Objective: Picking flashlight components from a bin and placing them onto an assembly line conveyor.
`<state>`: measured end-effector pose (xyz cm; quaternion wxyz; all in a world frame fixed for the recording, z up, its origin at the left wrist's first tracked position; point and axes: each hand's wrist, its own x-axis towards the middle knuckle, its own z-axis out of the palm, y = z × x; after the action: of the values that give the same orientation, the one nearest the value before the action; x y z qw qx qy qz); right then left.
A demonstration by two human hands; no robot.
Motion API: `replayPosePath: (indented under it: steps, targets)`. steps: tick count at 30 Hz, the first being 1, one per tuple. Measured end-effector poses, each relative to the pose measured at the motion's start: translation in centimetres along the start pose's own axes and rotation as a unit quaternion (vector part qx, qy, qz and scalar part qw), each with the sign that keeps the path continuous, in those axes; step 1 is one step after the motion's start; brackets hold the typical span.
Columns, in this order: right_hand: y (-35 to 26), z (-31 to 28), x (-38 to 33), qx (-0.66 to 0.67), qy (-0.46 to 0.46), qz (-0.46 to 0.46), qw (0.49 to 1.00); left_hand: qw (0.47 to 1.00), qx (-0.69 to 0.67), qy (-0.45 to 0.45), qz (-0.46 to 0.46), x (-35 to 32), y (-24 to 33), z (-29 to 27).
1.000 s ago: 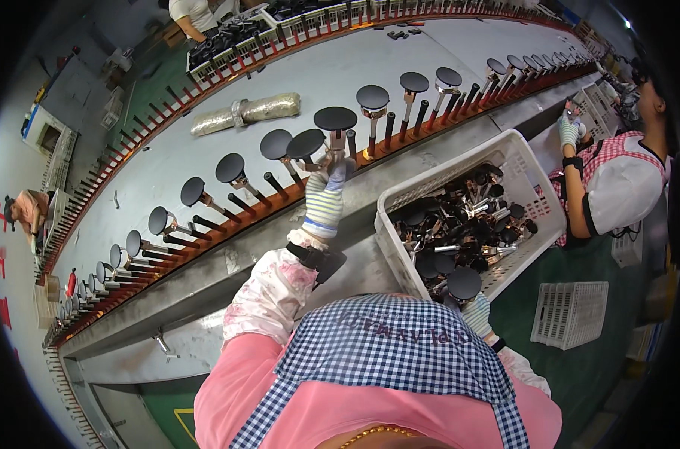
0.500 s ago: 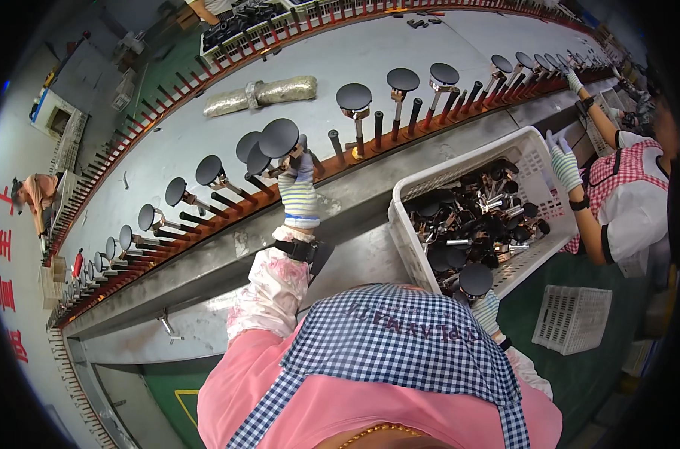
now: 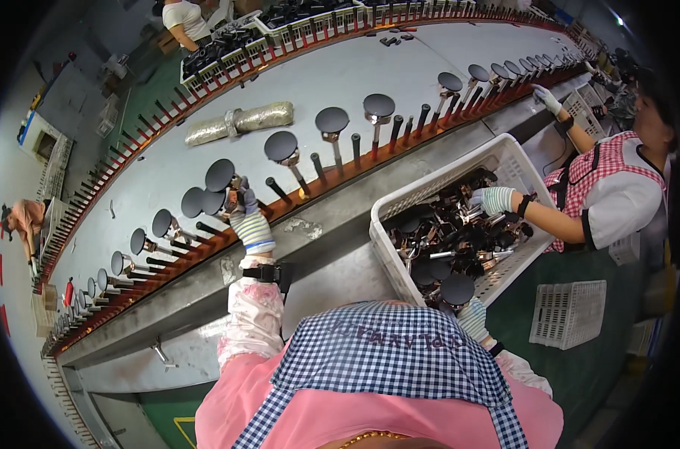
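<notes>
My left hand, in a striped glove, reaches to the row of pegs with its fingers closed round a black disc-topped metal piece. Two similar discs sit close against it; whether the hand also grips them I cannot tell. At the crate's near corner my right hand, gloved too and partly hidden by the apron, is closed on another disc-topped piece. The white plastic crate holds many such dark and coppery pieces. A co-worker's gloved hand is among them.
Dark pegs stand along a rust-coloured track, several carrying disc-topped pieces. A tape-wrapped roll lies on the grey table. A second crate rests on the green floor. The co-worker stands at right.
The pegs and their pieces have shifted left and nearer, and my left hand has moved left with them. The co-worker's hand has gone from the crate's rim into the crate.
</notes>
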<state>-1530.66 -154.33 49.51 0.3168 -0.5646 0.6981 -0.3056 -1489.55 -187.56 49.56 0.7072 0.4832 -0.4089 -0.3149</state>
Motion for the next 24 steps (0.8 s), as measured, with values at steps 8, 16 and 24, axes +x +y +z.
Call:
replayPosePath:
  steps: [8,16,24]
  targets:
    - [3.7,-3.5,1.7,-0.047,0.0,-0.005,0.999,0.994,0.101,0.029,0.04,-0.8,-0.5,0.8]
    - [8.6,-4.4,2.7,0.057,0.051,0.0,0.997,0.973,0.208,0.09,-0.03,-3.9,-3.2,-1.0]
    - [8.9,-8.9,5.7,-0.007,0.007,-0.005,1.0,0.98,0.196,0.031,-0.002,-13.7,-4.5,3.3]
